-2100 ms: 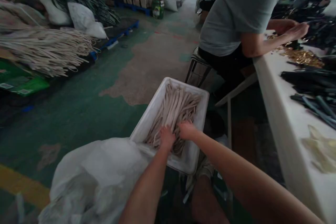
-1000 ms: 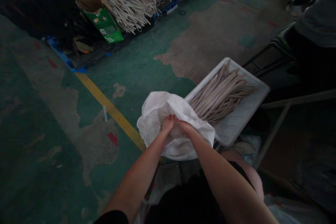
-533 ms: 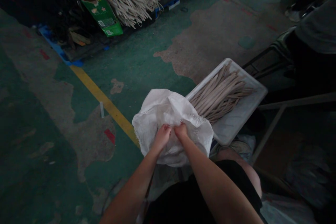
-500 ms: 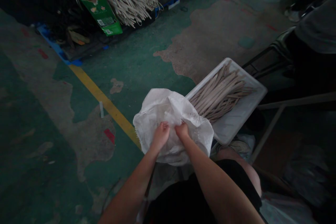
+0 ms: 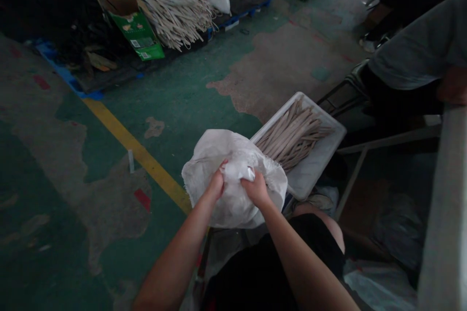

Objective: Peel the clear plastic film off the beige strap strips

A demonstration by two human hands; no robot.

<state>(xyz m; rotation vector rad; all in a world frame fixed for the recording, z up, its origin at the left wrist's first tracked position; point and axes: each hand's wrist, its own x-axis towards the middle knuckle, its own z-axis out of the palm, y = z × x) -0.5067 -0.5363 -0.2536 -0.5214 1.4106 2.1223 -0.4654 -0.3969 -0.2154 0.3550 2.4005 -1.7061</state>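
Observation:
A crumpled white woven sack [image 5: 207, 155] lies in front of my knees. Both hands grip its bunched fabric close together near the top. My left hand [image 5: 215, 185] pinches a fold on the left, my right hand [image 5: 256, 188] holds the fold beside it. Just right of the sack stands a white plastic tray [image 5: 317, 163] with a bundle of beige straps [image 5: 292, 136] lying lengthwise in it. The sack's edge overlaps the tray's near-left corner.
A person in a grey shirt [image 5: 419, 53] sits at the right by a white table edge [image 5: 443, 214]. On the far-left pallet lie piled beige straps [image 5: 171, 5] and a green carton [image 5: 134, 29]. A yellow line [image 5: 138, 153] crosses the green floor.
My hands left the straps in the tray and took hold of the white sack. Over the last half second they gathered more of its fabric, and the view tilted up slightly.

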